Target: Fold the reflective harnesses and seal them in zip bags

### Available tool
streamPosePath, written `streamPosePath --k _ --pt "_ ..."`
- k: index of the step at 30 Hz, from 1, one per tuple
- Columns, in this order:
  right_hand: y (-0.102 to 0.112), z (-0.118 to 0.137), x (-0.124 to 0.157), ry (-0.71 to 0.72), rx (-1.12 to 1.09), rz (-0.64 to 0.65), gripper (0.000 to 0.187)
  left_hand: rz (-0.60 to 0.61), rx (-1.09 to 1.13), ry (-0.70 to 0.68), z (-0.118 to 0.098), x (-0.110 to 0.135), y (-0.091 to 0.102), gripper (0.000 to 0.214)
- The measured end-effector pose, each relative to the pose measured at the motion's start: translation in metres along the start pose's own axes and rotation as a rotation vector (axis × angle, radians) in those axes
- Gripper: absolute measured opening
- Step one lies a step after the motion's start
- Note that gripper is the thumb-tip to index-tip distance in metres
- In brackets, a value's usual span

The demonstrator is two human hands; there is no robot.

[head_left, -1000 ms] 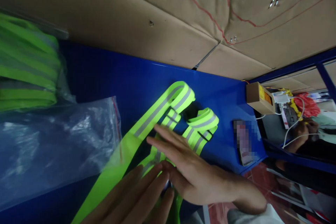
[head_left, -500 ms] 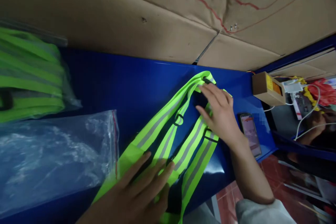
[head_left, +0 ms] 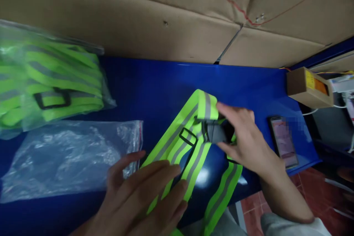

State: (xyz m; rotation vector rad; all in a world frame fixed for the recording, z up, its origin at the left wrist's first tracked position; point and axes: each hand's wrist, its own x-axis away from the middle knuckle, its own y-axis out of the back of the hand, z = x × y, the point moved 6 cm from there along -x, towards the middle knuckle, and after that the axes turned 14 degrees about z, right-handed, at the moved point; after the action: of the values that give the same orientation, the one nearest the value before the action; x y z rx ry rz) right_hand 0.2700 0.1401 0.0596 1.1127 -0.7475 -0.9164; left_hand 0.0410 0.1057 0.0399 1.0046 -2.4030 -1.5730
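Observation:
Neon-green reflective straps [head_left: 167, 143] with grey stripes lie lengthwise across the blue tabletop. My right hand [head_left: 249, 143] pinches their far end, where the band folds over beside a black buckle [head_left: 217, 131]. Fingers and thumb close round this end, partly hiding it. A black slider [head_left: 188, 136] sits on one strap nearby. Over the near part of the straps, my left hand [head_left: 143, 199] is stretched flat with its fingers apart. It covers some of the webbing, and one loose strap [head_left: 224, 191] hangs toward the table's near edge.
To the left lies a flat clear zip bag [head_left: 72, 158], with bagged green straps [head_left: 66, 77] behind it. A phone [head_left: 284, 142] rests on the right, near a small cardboard box [head_left: 309, 88]. Cardboard panels [head_left: 171, 40] line the back.
My right hand has drawn the straps' far end back toward me and folded it, bringing the black buckle into sight. My left hand stays over the straps. The view has shifted left.

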Motion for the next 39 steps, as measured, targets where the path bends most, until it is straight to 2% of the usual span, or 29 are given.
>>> streamPosePath --k 2,4,7,10,17,25,29,33,39 --pt "-0.008 0.033 0.004 0.19 0.012 0.062 0.065 -0.058 -0.02 0.028 0.0 0.0 0.003 0.029" --pt "-0.017 0.057 0.007 0.313 0.017 0.097 0.061 -0.088 -0.041 0.025 0.001 -0.003 0.002 0.025" --pt "-0.027 0.071 0.006 0.353 -0.011 0.117 0.062 -0.012 -0.046 0.036 0.006 -0.008 -0.007 0.017" --pt "-0.032 0.072 0.002 0.328 -0.061 0.133 0.061 0.046 -0.06 0.061 0.01 -0.009 -0.013 0.016" --pt "-0.03 0.078 0.0 0.332 -0.035 0.153 0.057 0.029 -0.025 0.06 0.01 -0.005 -0.011 0.02" --pt "-0.032 0.077 0.001 0.381 0.0 0.13 0.049 0.051 -0.029 -0.022 0.012 -0.011 -0.007 0.017" --pt "-0.034 0.072 0.002 0.377 -0.024 0.206 0.055 0.1 -0.053 -0.039 0.011 -0.013 -0.009 0.018" --pt "-0.029 0.065 0.004 0.35 -0.02 0.311 0.062 0.135 -0.115 -0.04 0.012 -0.016 -0.009 0.033" --pt "-0.025 0.063 0.003 0.349 0.017 0.323 0.059 0.183 -0.156 -0.058 0.013 -0.016 -0.013 0.031"
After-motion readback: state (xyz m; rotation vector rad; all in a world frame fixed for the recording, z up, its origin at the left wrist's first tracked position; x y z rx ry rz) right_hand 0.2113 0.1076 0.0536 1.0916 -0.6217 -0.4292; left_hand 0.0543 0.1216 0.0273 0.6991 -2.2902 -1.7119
